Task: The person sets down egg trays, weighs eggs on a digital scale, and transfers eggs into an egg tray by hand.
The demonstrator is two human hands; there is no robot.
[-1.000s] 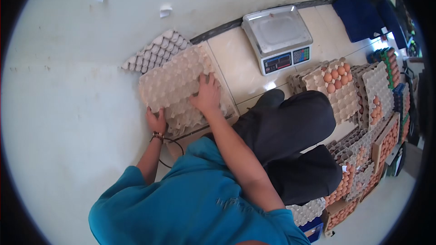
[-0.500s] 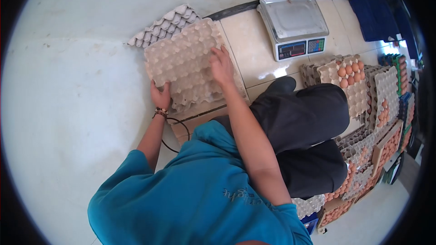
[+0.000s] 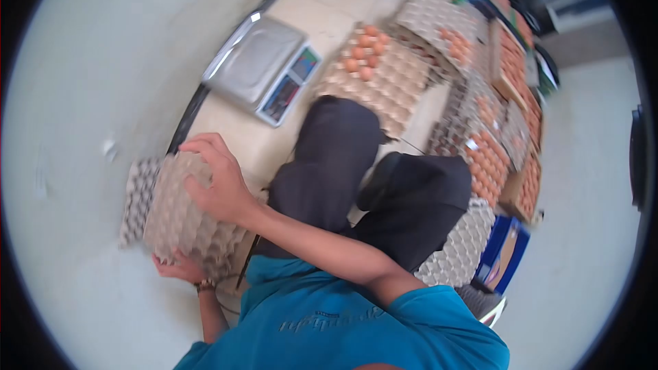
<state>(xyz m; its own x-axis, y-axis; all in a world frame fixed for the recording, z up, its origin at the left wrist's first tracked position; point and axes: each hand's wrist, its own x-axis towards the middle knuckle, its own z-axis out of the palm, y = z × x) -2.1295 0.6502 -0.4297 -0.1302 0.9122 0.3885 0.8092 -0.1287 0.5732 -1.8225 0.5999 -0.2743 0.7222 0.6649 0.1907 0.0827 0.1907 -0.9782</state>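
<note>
1. The tray stack, made of pale brown pulp egg trays, is in front of you at the left of the view, beside the wall. Both your hands are at it, and its edges are blurred, so you cannot count the layers.
2. Your right hand is at the far end of the stack. Its fingers are bent and spread, reaching to the far edge, while the thumb lies well apart from them over the upper face. The hand is wide and has not closed around anything.
3. Your left hand is at the near corner, by the wall, with a beaded bracelet on its wrist. Thumb and fingers meet the stack's edge there; how firmly they grip it, I cannot tell.
4. Just beside the stack, on the wall side, stands a greyer egg tray.
5. Beyond your right hand, a scale sits on the floor, its metal pan bare.
6. Past your knee, another tray holds a cluster of brown eggs at its far end.
7. Farther right are more egg-filled trays and, nearer you, a blue box.
</note>
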